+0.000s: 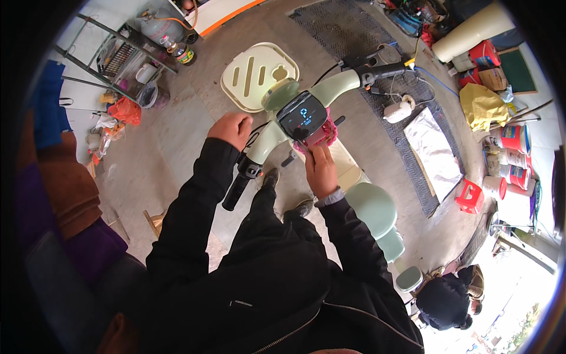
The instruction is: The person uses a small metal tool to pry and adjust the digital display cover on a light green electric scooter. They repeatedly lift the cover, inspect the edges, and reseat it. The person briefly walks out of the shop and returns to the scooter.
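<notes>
A pale green scooter with a lit dark display (300, 118) stands before me. My left hand (231, 129) is curled closed beside the left side of the handlebar (265, 141) and its black cables; what it holds, if anything, is hidden. Just below the display, the fingers of my right hand (320, 170) close on a crumpled pink cloth (330, 132). The black left grip (236, 190) is below my left hand, untouched.
A cream step stool or panel (239, 79), seat (371, 209), rubber mats (330, 23), white sheet (430, 153) and buckets (516, 138) surround me. A rack (106, 53) with a gas cylinder is at upper left. Another person (445, 301) is at lower right.
</notes>
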